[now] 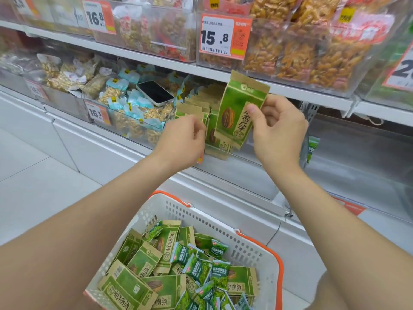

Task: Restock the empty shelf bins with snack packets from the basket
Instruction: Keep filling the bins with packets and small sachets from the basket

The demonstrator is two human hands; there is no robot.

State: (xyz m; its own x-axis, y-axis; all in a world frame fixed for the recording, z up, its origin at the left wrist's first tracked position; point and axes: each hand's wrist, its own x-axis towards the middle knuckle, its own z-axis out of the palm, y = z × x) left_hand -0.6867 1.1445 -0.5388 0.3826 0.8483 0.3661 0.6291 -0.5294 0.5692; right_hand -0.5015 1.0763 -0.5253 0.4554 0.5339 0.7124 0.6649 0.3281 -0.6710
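right hand (279, 130) pinches a seed packet (237, 113) upright beside the packet row (196, 104); left hand (183, 142), fingers curled, grips that row.

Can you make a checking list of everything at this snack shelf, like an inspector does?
Surface: white shelf ledge under the bins.
Job's things: green-and-brown paper snack packet raised in the right hand; row of the same packets standing in a clear plastic bin; white plastic basket with orange handles below, holding more of them and small shiny green packets.
Clutter: white smartphone lying on pale blue nut packets.
Hands: right hand pinches the raised packet; left hand is at the row, its grip hidden.
Cables: thin dark wire hanging by the cabinet front.
Surroundings: orange price tag reading 15.8, bins of golden snacks above, white floor tiles.
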